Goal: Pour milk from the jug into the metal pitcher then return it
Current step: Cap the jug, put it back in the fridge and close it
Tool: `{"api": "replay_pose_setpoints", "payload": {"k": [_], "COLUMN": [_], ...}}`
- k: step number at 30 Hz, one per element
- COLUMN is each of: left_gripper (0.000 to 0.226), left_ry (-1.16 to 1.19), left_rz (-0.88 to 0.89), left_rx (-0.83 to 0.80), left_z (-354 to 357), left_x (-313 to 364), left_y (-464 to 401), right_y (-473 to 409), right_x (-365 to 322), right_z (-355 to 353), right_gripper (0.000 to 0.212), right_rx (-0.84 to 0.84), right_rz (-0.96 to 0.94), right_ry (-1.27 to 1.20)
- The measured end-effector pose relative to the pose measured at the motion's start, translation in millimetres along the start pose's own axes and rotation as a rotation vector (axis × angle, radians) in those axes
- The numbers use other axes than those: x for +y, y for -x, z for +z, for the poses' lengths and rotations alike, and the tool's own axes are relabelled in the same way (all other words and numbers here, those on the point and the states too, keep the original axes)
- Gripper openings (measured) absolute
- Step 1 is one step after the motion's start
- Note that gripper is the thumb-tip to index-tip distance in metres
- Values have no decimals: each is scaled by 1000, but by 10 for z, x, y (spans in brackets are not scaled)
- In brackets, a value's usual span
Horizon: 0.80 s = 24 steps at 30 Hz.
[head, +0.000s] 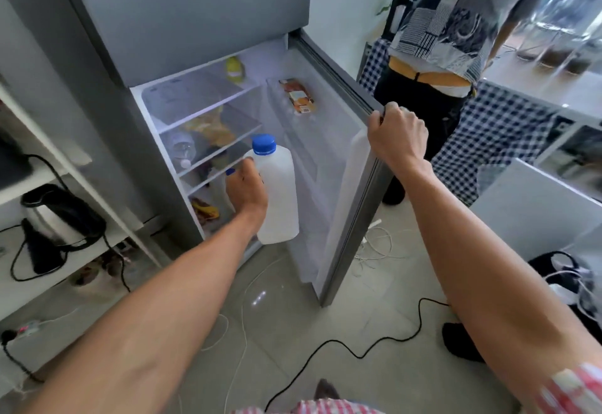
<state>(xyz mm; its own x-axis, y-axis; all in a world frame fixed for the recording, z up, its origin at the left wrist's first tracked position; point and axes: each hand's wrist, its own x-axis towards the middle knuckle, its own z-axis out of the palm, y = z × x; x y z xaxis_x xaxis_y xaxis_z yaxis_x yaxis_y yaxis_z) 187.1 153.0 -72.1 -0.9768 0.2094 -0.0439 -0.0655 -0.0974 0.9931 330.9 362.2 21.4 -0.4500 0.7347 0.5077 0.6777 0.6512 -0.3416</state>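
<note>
While my right hand [395, 138] grips the fridge door [355, 192] edge to keep it open, my left hand [247, 190] fingers clamp the milk jug [278, 192], upright before the shelves.

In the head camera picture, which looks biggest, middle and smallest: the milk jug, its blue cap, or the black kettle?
1. Black kettle, though it may sit nearer the camera, so its lead over the jug is unsure.
2. Milk jug.
3. Blue cap, clearly smallest.

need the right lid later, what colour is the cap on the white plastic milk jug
Blue screw cap on the white plastic milk jug, clearest in the head view.
</note>
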Motion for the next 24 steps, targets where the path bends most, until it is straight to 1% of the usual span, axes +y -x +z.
{"api": "replay_pose_setpoints", "payload": {"k": [3, 5, 8, 11, 15, 17, 20, 22, 24], "left_gripper": [46, 48, 48, 46, 34, 35, 35, 34, 34], "left_ry": [52, 97, 219, 307, 423, 478, 515, 505, 485], "left_rz": [-90, -147, -206, -263, -403, -459, -493, -509, -537], "left_rx": [26, 48, 78, 166, 234, 258, 294, 336, 340], "left_z": [222, 343, 534, 711, 933, 1048, 1248, 1365, 1460], "left_x": [-80, -132, -222, -347, -568, -689, -813, -878, -957], "left_y": [15, 19, 13, -15, -87, -124, -136, -145, -153], "right_y": [-96, -168, -262, -335, -389, -406, -428, -430, -432], "right_x": [234, 339, 463, 587, 680, 706, 750, 764, 767], "right_z": [45, 68, 93, 116, 164, 182, 218, 242, 255], "right_gripper": [45, 48, 49, 50, 48, 45, 46, 48, 47], "right_rx": [97, 140, 168, 181, 212, 242, 263, 268, 277], "right_rz": [-33, -34, -37, -58, -78, -88, -89, -85, -84], "right_ry": [19, 27, 41, 40, 47, 48, 29, 26, 23]}}
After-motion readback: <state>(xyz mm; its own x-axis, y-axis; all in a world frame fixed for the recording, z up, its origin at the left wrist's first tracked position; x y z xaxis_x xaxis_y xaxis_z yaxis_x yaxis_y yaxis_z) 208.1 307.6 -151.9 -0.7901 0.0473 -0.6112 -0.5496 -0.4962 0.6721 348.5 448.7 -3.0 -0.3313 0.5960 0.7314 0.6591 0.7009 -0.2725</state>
